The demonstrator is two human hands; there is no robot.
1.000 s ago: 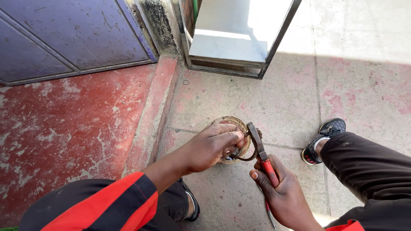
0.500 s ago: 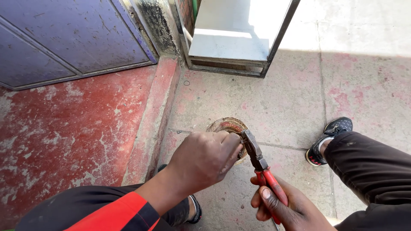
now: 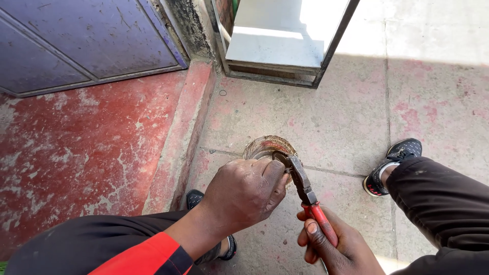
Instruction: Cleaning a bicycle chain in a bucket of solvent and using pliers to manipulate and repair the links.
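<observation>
Concrete floor (image 3: 326, 122); pliers (image 3: 305, 191) w/ ring (image 3: 265, 147)

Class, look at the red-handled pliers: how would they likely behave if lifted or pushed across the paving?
The pliers look like rigid metal, so probably stiff and heavy for their size. The red grips in the right hand likely resist slipping. Flat-sided, they would probably slide, not roll.

Bright daylight, sharp throughout; glare whitens the upper right of the frame, with open shade below it.

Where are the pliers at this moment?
In the head view the pliers are low and right of centre: the right hand grips their red handles, and their jaws reach the round part on the pavement, beside the left hand.
</observation>
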